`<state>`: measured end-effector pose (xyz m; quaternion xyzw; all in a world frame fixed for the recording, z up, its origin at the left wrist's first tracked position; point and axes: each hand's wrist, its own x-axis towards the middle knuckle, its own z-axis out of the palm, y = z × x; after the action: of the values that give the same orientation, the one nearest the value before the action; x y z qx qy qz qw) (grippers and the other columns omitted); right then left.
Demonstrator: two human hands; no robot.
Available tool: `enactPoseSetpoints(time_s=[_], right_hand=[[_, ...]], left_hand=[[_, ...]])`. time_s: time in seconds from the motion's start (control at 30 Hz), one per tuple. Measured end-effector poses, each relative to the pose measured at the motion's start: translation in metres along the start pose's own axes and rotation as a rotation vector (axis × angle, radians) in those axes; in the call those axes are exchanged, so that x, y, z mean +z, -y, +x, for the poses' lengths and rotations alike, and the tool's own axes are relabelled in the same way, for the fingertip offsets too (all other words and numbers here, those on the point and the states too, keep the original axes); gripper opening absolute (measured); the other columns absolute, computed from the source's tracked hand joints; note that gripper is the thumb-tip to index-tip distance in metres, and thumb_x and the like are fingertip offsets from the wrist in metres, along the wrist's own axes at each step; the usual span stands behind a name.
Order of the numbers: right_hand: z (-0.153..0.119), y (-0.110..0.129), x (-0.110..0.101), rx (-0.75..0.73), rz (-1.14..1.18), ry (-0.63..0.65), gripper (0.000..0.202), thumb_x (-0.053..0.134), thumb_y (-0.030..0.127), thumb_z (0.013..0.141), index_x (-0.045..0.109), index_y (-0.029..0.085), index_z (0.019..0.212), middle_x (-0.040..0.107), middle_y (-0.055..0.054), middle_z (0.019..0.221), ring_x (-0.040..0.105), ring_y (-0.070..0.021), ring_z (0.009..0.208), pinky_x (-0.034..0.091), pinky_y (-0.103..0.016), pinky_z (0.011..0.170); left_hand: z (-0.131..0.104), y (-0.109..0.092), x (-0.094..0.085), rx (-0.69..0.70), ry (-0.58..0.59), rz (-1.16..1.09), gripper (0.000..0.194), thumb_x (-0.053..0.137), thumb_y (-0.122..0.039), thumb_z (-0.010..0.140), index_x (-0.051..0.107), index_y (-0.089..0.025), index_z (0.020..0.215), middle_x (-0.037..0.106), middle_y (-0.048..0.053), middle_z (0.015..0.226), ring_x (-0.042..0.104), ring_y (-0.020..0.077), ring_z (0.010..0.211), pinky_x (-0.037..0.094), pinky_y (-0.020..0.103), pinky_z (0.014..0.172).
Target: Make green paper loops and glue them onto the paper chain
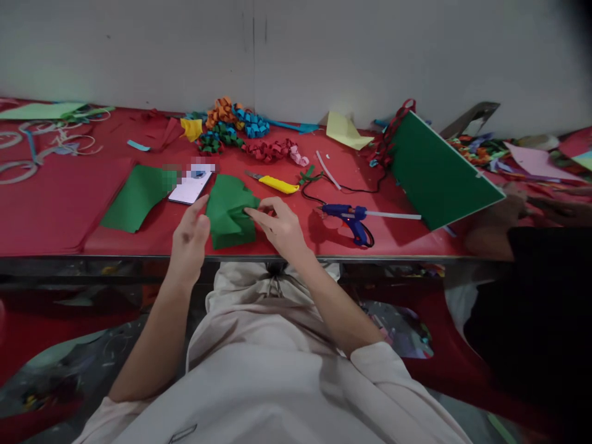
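Observation:
A creased sheet of green paper [229,213] stands partly folded up at the table's front edge, straight in front of me. My right hand [284,228] pinches its right side between thumb and fingers. Just off the paper's left edge, my left hand [190,243] is raised with thumb and fingers apart, and nothing shows in it. A second green paper piece [134,200] lies flat farther left, next to a phone [190,185]. Behind the creased sheet is a yellow utility knife [279,184] with its blade out.
A blue glue gun [346,213] with a white glue stick lies to the right, its black cord trailing back. Curled paper chains [240,126] sit near the wall. A green board [439,176] leans at right, beside another person's hand [504,203]. Red sheets [55,209] cover the left.

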<state>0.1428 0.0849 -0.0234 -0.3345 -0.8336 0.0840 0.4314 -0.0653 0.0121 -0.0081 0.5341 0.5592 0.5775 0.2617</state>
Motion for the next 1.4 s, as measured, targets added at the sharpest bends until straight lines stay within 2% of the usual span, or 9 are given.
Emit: enactPoseSetpoints(time_s=[0.1, 0.3, 0.43, 0.57, 0.7, 0.8, 0.9, 1.13, 1.4], right_hand=[[-0.010, 0.001, -0.017, 0.001, 0.144, -0.041, 0.029, 0.058, 0.031, 0.102, 0.072, 0.032, 0.128, 0.065, -0.009, 0.120, 0.063, -0.0183, 0.111, 0.052, -0.034, 0.100], [-0.021, -0.004, -0.029, 0.541, 0.636, -0.145, 0.059, 0.061, 0.064, 0.091, 0.068, 0.018, 0.126, 0.073, -0.011, 0.111, 0.069, -0.0203, 0.093, 0.059, -0.031, 0.080], [-0.033, -0.006, -0.047, 0.669, 0.618, -0.186, 0.044, 0.065, 0.059, 0.088, 0.074, 0.015, 0.086, 0.071, -0.004, 0.082, 0.064, -0.0177, 0.075, 0.055, -0.028, 0.070], [-0.046, -0.004, -0.066, 0.705, 0.612, -0.238, 0.040, 0.067, 0.054, 0.087, 0.075, 0.015, 0.090, 0.073, -0.004, 0.085, 0.065, -0.0178, 0.077, 0.055, -0.029, 0.073], [-0.050, -0.003, -0.071, 0.693, 0.760, -0.169, 0.043, 0.068, 0.054, 0.086, 0.077, 0.016, 0.104, 0.077, -0.005, 0.097, 0.070, -0.0214, 0.088, 0.059, -0.033, 0.082], [-0.048, -0.003, -0.072, 0.666, 0.772, -0.120, 0.040, 0.068, 0.050, 0.087, 0.078, 0.016, 0.106, 0.078, -0.005, 0.100, 0.071, -0.0216, 0.090, 0.059, -0.034, 0.085], [-0.046, -0.001, -0.076, 0.663, 0.745, -0.057, 0.037, 0.068, 0.046, 0.088, 0.078, 0.016, 0.106, 0.077, -0.004, 0.097, 0.070, -0.0202, 0.086, 0.059, -0.032, 0.080], [-0.048, 0.001, -0.097, 0.460, 0.638, 0.141, 0.036, 0.051, 0.018, 0.089, 0.078, 0.021, 0.113, 0.076, -0.005, 0.105, 0.068, -0.0192, 0.095, 0.055, -0.032, 0.087], [-0.054, 0.009, -0.112, 0.104, 0.329, 0.249, 0.048, 0.052, 0.017, 0.093, 0.063, 0.024, 0.139, 0.047, -0.014, 0.155, 0.045, -0.0284, 0.144, 0.041, -0.049, 0.116]], left_hand=[[0.004, -0.004, 0.024, -0.069, -0.043, -0.075, 0.064, 0.075, -0.052, 0.086, 0.062, -0.020, 0.140, 0.075, 0.010, 0.119, 0.073, 0.0266, 0.108, 0.063, 0.037, 0.093], [0.003, -0.009, 0.070, -0.031, 0.034, -0.065, 0.073, 0.073, -0.049, 0.089, 0.049, -0.019, 0.150, 0.070, 0.013, 0.131, 0.073, 0.0249, 0.110, 0.061, 0.038, 0.096], [0.000, -0.003, 0.063, 0.202, 0.184, 0.354, 0.076, 0.063, -0.054, 0.094, 0.038, -0.019, 0.157, 0.066, 0.017, 0.137, 0.065, 0.0298, 0.123, 0.055, 0.043, 0.101], [0.003, 0.007, 0.038, 0.393, 0.367, 0.771, 0.062, 0.038, -0.054, 0.104, 0.048, -0.017, 0.152, 0.061, 0.020, 0.143, 0.052, 0.0386, 0.137, 0.041, 0.057, 0.112], [0.004, -0.003, 0.037, 0.345, 0.248, 0.483, 0.065, 0.024, -0.058, 0.106, 0.055, -0.017, 0.145, 0.061, 0.018, 0.142, 0.055, 0.0316, 0.133, 0.046, 0.048, 0.107], [0.001, -0.017, 0.052, 0.066, 0.305, 0.113, 0.057, 0.048, -0.059, 0.100, 0.060, -0.018, 0.138, 0.072, 0.008, 0.096, 0.067, 0.0189, 0.082, 0.053, 0.028, 0.068], [-0.002, -0.020, 0.066, -0.113, 0.347, -0.043, 0.050, 0.072, -0.049, 0.088, 0.067, -0.019, 0.127, 0.060, -0.003, 0.064, 0.047, 0.0101, 0.049, 0.035, 0.021, 0.045], [-0.008, -0.011, 0.069, -0.197, 0.327, -0.361, 0.028, 0.061, -0.037, 0.086, 0.079, -0.016, 0.089, 0.074, 0.008, 0.087, 0.067, 0.0189, 0.079, 0.053, 0.026, 0.066], [-0.010, -0.025, 0.072, -0.186, 0.255, -0.216, 0.036, 0.078, -0.041, 0.082, 0.075, -0.017, 0.109, 0.071, 0.004, 0.085, 0.064, 0.0132, 0.070, 0.055, 0.023, 0.061]])
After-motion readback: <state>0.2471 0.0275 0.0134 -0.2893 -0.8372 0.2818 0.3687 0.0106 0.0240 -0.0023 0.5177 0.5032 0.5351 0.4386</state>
